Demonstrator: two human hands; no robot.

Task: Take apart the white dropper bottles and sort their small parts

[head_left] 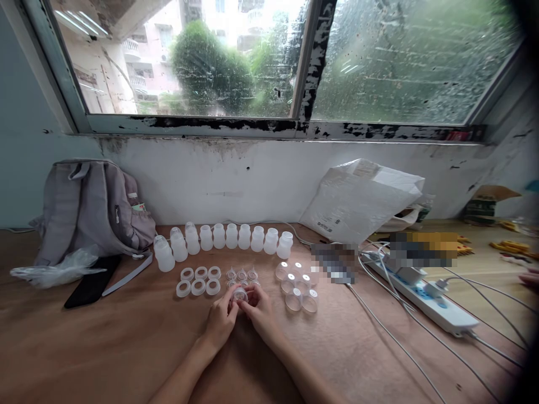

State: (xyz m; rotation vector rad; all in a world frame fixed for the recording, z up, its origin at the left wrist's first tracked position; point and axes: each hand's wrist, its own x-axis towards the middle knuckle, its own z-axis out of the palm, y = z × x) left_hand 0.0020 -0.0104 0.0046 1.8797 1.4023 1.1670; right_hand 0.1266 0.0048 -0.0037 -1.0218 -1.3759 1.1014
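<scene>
My left hand (221,320) and my right hand (260,313) meet at the middle of the wooden table (126,348), fingers pinched together on one small clear plastic piece (240,294). Just beyond them lie several clear nipple-like parts (241,275). To the left sit white rings (199,280) in two rows. Clear caps (297,286) lie clustered to the right. A curved row of several small white bottles (223,238) stands behind all of these.
A grey backpack (90,207) leans at the back left, with a black phone (93,280) and a crumpled clear bag (59,272) before it. A white plastic bag (362,196) rests against the wall. A power strip (425,300) with cables lies right. Another person's hand (529,278) shows at the right edge.
</scene>
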